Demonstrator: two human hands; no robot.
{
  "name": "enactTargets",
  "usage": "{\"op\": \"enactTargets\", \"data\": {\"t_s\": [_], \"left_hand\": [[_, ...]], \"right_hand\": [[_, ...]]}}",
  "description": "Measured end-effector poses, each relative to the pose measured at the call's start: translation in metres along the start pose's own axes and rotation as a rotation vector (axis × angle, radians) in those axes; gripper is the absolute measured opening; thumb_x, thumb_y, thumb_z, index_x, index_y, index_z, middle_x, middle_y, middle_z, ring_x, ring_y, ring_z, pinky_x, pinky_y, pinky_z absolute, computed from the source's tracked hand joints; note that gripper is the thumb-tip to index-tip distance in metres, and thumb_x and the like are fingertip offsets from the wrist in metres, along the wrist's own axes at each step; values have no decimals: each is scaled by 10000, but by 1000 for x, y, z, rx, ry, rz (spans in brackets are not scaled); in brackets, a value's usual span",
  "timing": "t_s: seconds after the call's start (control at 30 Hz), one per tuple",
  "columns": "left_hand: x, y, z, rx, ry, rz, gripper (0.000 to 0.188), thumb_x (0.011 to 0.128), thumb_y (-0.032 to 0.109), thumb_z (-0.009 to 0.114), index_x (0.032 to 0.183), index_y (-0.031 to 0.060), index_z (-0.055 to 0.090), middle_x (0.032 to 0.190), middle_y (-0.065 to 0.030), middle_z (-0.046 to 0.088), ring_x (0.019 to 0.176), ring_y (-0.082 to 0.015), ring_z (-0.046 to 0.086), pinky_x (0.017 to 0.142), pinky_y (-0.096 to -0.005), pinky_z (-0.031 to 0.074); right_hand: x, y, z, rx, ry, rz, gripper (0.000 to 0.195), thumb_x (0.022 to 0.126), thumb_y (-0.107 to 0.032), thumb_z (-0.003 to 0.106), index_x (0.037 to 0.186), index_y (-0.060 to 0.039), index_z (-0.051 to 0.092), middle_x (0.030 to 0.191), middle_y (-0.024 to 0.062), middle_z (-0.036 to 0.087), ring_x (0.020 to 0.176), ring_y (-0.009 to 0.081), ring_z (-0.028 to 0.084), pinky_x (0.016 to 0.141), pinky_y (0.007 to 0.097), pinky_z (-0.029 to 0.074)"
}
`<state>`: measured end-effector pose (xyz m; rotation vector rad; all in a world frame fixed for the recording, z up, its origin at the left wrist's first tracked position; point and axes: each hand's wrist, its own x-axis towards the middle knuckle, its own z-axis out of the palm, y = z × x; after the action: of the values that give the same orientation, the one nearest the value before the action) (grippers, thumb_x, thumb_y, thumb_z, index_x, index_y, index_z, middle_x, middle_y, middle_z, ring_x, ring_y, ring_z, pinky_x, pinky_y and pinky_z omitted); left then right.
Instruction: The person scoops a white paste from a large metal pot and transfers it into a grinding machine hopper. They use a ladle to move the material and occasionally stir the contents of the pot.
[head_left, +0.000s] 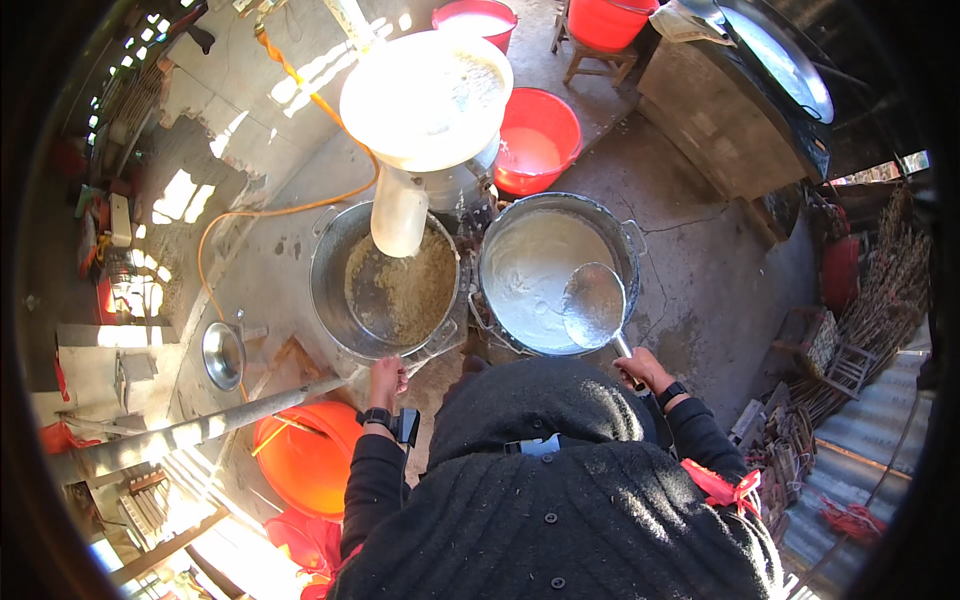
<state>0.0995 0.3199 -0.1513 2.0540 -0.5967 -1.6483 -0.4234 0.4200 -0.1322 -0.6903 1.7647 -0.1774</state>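
My right hand (645, 367) grips the handle of a large round metal ladle (594, 304). The ladle's bowl is over the right metal pot (637, 281), which holds a pale, creamy liquid (540, 262). Close to the near rim of the left metal pot (330, 300) is my left hand (388, 382), its fingers curled and nothing visible in them. Crumbly yellowish mash (416, 292) lies in that pot. Above it hangs the pale spout (399, 221) of a grinding machine (454, 187), topped by a brightly lit white hopper (405, 105) with wet contents.
A red bucket (536, 142) stands behind the right pot. An orange hose (292, 210) crosses the floor at left, near a steel bowl (223, 356). By my left arm are a long pole (247, 416) and an orange basin (311, 457). Firewood (772, 450) is stacked at right.
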Motion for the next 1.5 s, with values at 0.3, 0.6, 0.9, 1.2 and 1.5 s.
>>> {"op": "enactTargets", "data": {"t_s": [0.3, 0.6, 0.9, 1.2, 1.5], "left_hand": [[3, -9, -8, 27, 17, -34, 214, 909, 285, 519, 863, 76, 513, 703, -27, 561, 520, -104, 529, 449, -259, 449], [19, -10, -10, -27, -26, -11, 228, 905, 273, 519, 821, 62, 515, 669, -34, 548, 491, -96, 511, 401, -241, 420], [55, 13, -25, 25, -67, 22, 294, 898, 289, 513, 747, 37, 519, 587, -46, 515, 437, -125, 486, 361, -269, 381], [83, 31, -27, 49, -90, -7, 265, 877, 271, 513, 745, 42, 523, 610, -42, 533, 461, -125, 493, 372, -252, 374], [36, 11, 27, -208, -39, -11, 210, 899, 289, 549, 841, 90, 511, 690, -18, 535, 530, -107, 502, 458, -268, 435]], "right_hand": [[-1, -1, 2, 15, -14, 1, 363, 766, -254, 619, 584, 59, 587, 511, 120, 573, 427, 212, 569, 428, 329, 422], [-9, -11, 8, 90, 6, 46, 292, 776, -204, 620, 685, 71, 581, 575, 118, 574, 437, 215, 564, 400, 332, 416], [-23, -27, 30, 51, 42, 76, 296, 772, -212, 625, 639, 46, 565, 555, 112, 568, 434, 213, 570, 397, 330, 422], [-23, -35, 41, 155, 52, 83, 290, 770, -205, 626, 634, 42, 561, 535, 104, 558, 410, 199, 550, 381, 324, 407], [1, -16, -18, -15, 19, 19, 329, 756, -238, 633, 642, 66, 583, 546, 113, 576, 423, 203, 571, 393, 331, 416]]}}
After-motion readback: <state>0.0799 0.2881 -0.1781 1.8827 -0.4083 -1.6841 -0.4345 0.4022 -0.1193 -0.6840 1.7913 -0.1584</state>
